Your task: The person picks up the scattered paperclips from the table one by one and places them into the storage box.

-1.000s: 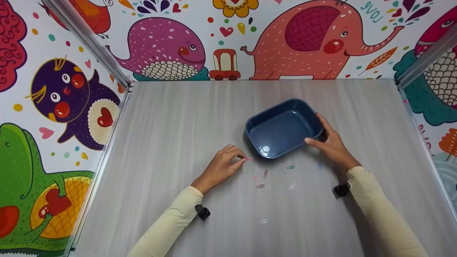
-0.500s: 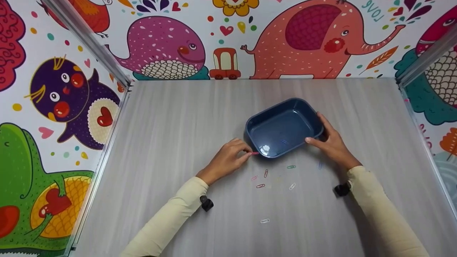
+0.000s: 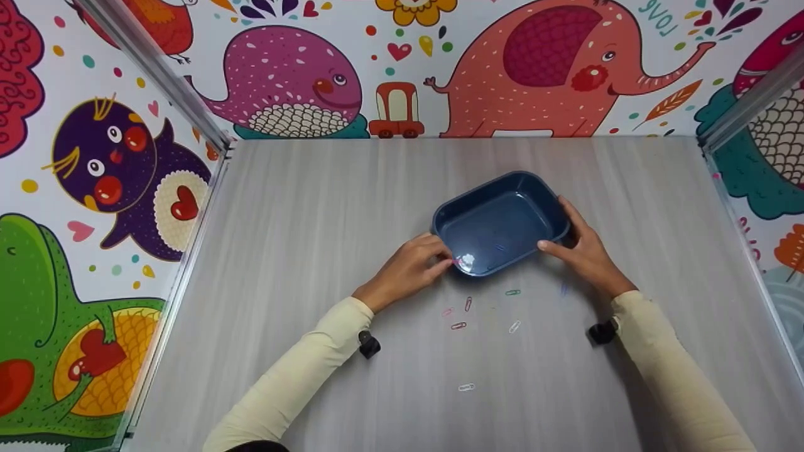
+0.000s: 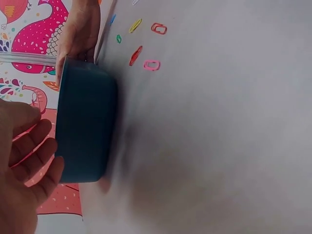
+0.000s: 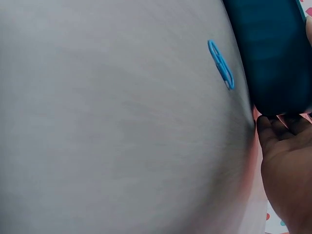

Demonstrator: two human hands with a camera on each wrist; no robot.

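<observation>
Nearest, at the bottom of the head view, two pale cream cloth sleeves reach in, and a thin white looped paper clip lies flat between them on the smooth pale grey table. A bit farther, below the middle right, more little bent clips lie loose: a dark red looped clip, a slanted white clip, a pale pink clip and a thin green clip. They lie apart, so each one looks easy to pick up alone. Next comes the left hand, near the middle: its thumb and finger are close together, pinching a small bright pink clip by its end, maybe so the rest can poke out. That clip is at the lower left rim of a shiny dark blue box with round corners; I can't tell if they touch. A tiny blue clip lies inside. The right hand grips the box's right end, thumb on the near rim, fingers spread outside, probably to keep it steady. Farthest, along the top, is a bright painted wall.
</observation>
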